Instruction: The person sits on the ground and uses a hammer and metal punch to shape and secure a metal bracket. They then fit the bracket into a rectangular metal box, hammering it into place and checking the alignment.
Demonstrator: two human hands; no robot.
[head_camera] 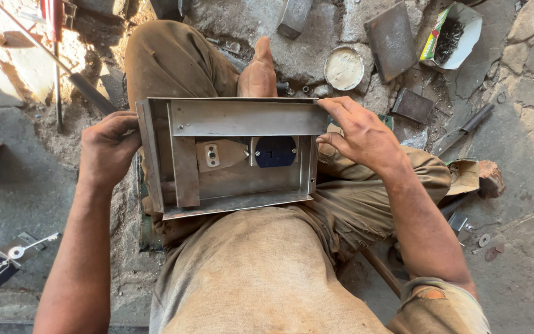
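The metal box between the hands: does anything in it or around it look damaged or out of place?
No damage shows on the metal box, which the left hand and right hand hold level. Around it the stone floor is untidy: washers, a round lid and metal plates lie scattered.

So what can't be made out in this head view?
- Left hand: its fingertips are hidden behind the side wall of the metal box, so the grip there is unclear.
- Underside of the box: hidden by the box itself and the lap.
- Dark blue part inside the box: too small to identify.
- Open carton: dark contents too small to tell.
- Flat metal piece on the floor: cut off by the left edge.
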